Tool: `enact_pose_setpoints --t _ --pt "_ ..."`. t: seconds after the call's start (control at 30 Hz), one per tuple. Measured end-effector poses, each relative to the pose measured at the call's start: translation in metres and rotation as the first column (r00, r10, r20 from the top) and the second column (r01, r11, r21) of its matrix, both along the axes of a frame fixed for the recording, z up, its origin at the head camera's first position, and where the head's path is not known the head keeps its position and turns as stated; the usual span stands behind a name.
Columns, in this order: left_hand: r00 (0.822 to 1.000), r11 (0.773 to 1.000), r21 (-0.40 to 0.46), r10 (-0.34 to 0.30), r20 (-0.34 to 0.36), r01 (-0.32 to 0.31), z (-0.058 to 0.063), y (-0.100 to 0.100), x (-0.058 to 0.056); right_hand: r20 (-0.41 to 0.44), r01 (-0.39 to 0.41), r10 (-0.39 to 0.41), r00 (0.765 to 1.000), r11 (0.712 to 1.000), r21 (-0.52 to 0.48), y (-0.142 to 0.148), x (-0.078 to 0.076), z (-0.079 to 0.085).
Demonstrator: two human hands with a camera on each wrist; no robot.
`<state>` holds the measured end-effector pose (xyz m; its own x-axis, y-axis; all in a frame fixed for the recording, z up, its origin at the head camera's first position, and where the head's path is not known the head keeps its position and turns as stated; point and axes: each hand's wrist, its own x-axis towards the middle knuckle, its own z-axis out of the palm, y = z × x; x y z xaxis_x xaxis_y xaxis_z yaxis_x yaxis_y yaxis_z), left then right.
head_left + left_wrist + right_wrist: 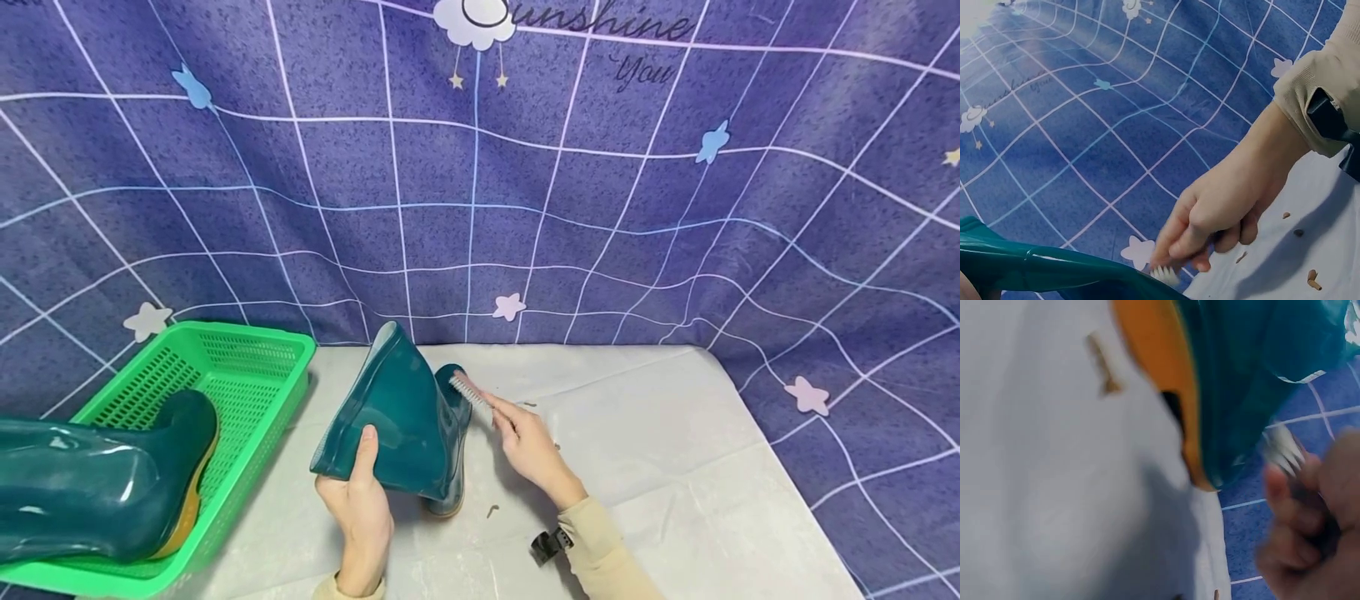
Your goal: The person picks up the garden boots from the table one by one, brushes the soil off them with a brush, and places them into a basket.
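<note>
A dark green rubber boot (405, 417) stands tilted on the white-covered table, its wide shaft toward my left side. My left hand (360, 504) grips the shaft near its opening, thumb on the outer face; its other fingers are mostly hidden. In my right hand (534, 450) is a brush (471, 392) with pale bristles, held at the boot's toe. The left wrist view shows that right hand (1222, 200) and the bristles (1164, 275) beside the boot's edge. In the right wrist view the brush (1285, 450) is blurred, near the boot's orange sole (1157, 347).
A green plastic basket (258, 358) on the left holds a second green boot (90, 487), which sticks out over its side. Small brown bits (492, 510) lie scattered on the table cover (660, 467). Behind hangs a blue gridded cloth (525, 192). A black strap device (550, 546) is by my right sleeve.
</note>
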<state>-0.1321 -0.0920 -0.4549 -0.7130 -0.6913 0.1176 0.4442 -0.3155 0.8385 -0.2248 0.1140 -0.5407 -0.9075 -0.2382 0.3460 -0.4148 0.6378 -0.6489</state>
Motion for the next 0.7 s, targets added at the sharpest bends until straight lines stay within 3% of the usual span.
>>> enact_pose_setpoints --t 0.27,0.53,0.7 --pt "1.000 1.000 0.001 0.001 -0.010 -0.001 -0.0008 0.0011 0.0001 0.061 0.035 -0.030 0.998 0.995 -0.090 0.0026 -0.0024 -0.0035" --pt "1.000 1.000 -0.003 0.012 0.010 -0.012 -0.0006 0.0007 -0.0001 -0.017 0.055 -0.055 0.998 0.998 0.019 -0.0012 0.0008 -0.0024" --pt "1.000 1.000 -0.002 0.006 -0.004 -0.006 -0.0007 0.0010 0.0000 0.017 0.016 -0.016 1.000 1.000 -0.025 -0.0013 -0.0008 -0.0015"
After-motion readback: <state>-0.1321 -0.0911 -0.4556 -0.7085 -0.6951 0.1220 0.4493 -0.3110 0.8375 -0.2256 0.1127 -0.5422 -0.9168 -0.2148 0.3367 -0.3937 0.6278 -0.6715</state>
